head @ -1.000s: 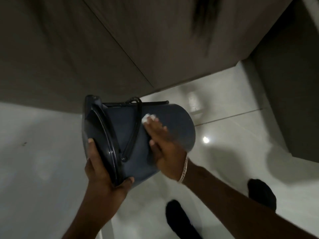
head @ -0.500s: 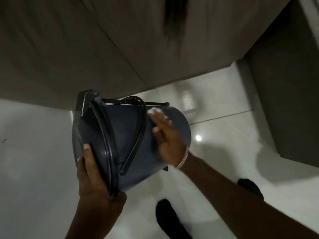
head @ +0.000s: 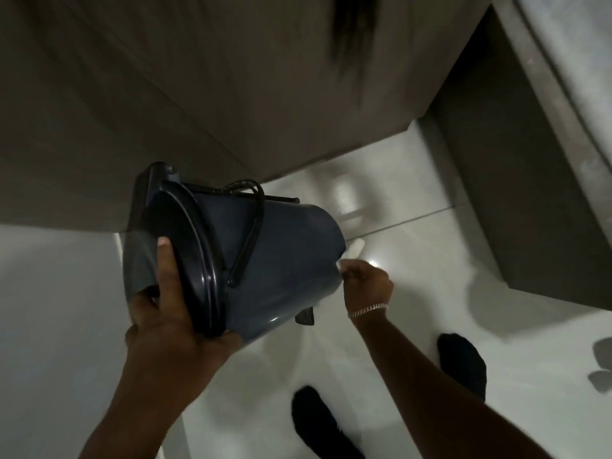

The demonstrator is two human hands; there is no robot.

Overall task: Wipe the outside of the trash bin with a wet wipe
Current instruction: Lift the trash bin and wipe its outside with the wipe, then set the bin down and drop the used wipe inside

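Trash bin, a dark blue-grey round plastic pedal bin with a black lid, is held off the pale glossy tiled floor, tipped on its side with the lid end toward the lower left and its base toward the right. A thin black wire handle lies across its upper wall. The left hand grips the lid end, thumb under the rim and fingers spread over the lid face, so part of the lid is covered. The right hand sits at the bin's base edge with fingers curled narrow and pinched on a small white wet wipe, of which only a sliver shows; the rest is hidden by the fingers and the bin's edge. A silver chain bracelet circles that wrist. The bin's underside and far wall are out of sight, and a black pedal pokes out below it, partly hidden.

Brown wood-grain cabinet fronts stand close behind the bin's lid end, and a second dark cabinet side closes off the right. Open floor lies between them and below the bin. Two feet in black socks stand beneath the right forearm, one cut by the lower edge. A blurred dark streak at the top centre cannot be made out.
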